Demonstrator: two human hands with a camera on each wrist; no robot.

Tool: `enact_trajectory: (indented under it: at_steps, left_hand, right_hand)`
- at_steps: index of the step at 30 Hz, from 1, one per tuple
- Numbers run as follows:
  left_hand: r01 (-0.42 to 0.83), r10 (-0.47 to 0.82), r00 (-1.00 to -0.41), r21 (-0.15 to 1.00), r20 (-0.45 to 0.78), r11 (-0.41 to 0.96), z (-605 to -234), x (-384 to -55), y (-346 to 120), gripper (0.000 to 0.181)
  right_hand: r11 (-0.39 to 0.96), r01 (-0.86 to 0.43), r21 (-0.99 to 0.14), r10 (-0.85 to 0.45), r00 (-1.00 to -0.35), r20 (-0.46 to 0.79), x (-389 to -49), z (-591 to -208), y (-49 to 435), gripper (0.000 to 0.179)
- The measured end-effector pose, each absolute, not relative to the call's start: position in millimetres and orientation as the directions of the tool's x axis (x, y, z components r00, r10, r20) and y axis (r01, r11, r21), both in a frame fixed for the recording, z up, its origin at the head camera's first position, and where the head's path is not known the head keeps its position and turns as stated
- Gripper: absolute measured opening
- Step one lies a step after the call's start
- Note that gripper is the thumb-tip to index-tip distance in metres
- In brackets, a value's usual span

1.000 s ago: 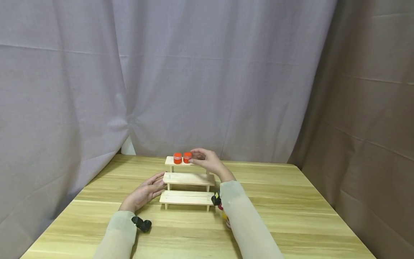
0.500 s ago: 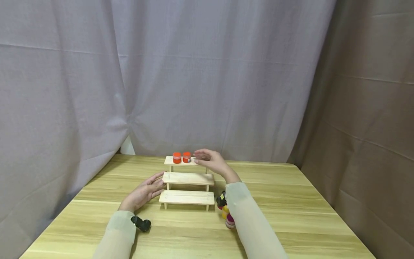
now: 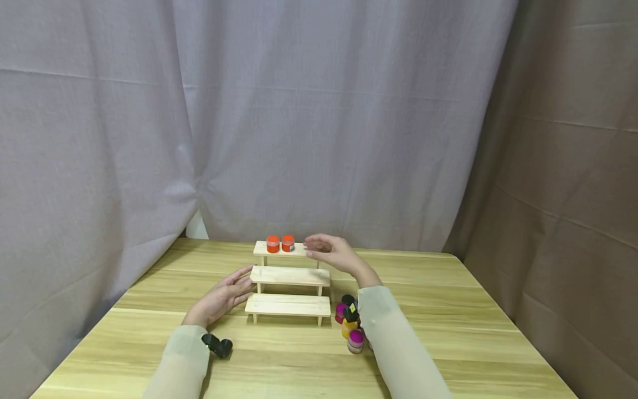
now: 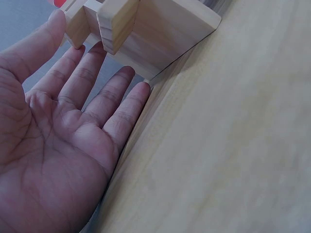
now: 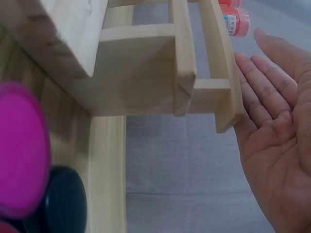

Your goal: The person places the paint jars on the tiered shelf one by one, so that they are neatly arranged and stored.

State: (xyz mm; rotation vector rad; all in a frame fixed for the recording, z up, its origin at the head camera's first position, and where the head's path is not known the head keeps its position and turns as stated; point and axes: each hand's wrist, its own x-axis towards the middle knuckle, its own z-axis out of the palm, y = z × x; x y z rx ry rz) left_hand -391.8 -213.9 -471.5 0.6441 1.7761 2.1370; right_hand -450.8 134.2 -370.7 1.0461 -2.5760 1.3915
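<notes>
Red jars [image 3: 288, 243], two: top tier of wooden stand [image 3: 290, 275], nine o'clock from right hand [image 3: 336, 254]; its thumb and fingers apart, empty. Likely light, rigid, slick; pinch around sides. Left hand [image 3: 221, 296]: fingers apart, beside stand.

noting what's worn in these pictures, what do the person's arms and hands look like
Both arms wear long, pale greenish-beige sleeves reaching the wrists. A small black device sits at each wrist; the right device bears a yellow mark. The left hand and right hand are bare, without gloves.
</notes>
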Motion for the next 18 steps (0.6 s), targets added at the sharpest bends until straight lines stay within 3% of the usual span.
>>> enact_trajectory:
  at_steps: [18]
  left_hand:
    - [0.066, 0.486, -0.861, 0.98, 0.151, -0.187, -471.9, -390.7, -216.6, 0.066]
  right_hand:
    - [0.38, -0.597, -0.706, -0.59, -0.745, 0.312, -434.6, -370.8, 170.6, 0.042]
